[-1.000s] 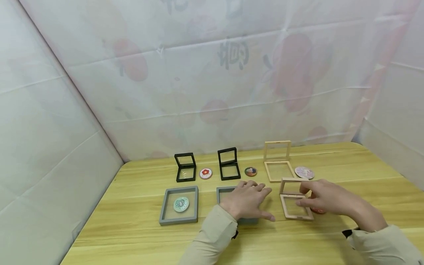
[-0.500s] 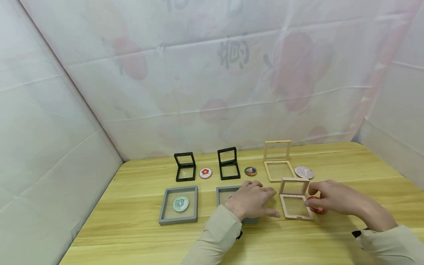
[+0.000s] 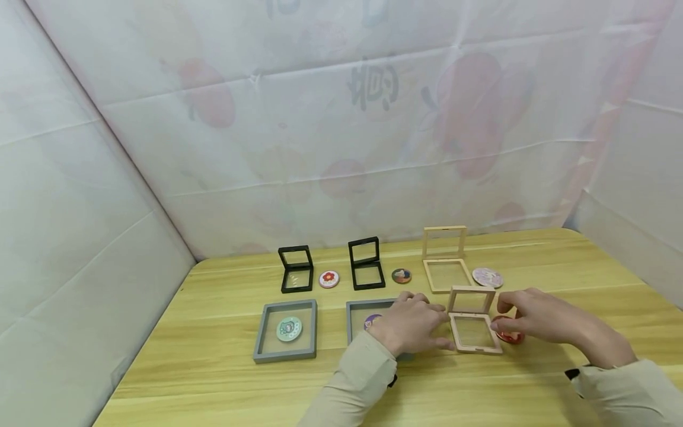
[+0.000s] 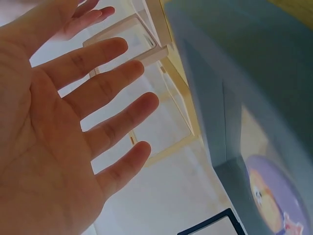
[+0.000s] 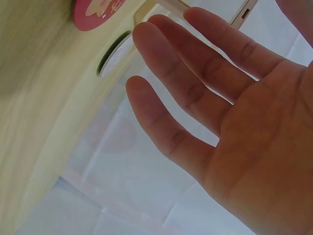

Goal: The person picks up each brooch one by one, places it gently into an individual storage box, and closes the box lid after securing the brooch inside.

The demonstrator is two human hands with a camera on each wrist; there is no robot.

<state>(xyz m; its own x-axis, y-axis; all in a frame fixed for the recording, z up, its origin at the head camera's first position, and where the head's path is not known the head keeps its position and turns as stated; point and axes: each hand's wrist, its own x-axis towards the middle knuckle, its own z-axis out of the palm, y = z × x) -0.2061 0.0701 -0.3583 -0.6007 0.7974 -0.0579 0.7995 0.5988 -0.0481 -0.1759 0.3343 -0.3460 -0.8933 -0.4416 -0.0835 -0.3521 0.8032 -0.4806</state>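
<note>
My left hand (image 3: 413, 325) hovers palm down over the right part of a grey frame (image 3: 349, 323), hiding much of it. A purple badge (image 3: 372, 321) shows inside that frame. In the left wrist view the left fingers are spread and hold nothing. My right hand (image 3: 557, 325) is just right of a small pale wooden frame (image 3: 478, 350), whose lid stands raised. Its fingers and thumb are parted above a red badge (image 3: 513, 338), partly covering it. Nothing lies in the right palm in the right wrist view, where the red badge (image 5: 93, 13) appears at the top.
Two black frames (image 3: 297, 290) (image 3: 368, 286) and a larger wooden frame (image 3: 434, 290), all with raised lids, line the back. Beside them lie a flower badge (image 3: 329, 279), a dark badge (image 3: 401, 276) and a lilac badge (image 3: 487, 277). Another grey frame (image 3: 285, 357) holds a green badge (image 3: 289, 329).
My right hand has moved right, from over the small wooden frame to the red badge. My left hand has drifted right, uncovering part of the purple badge.
</note>
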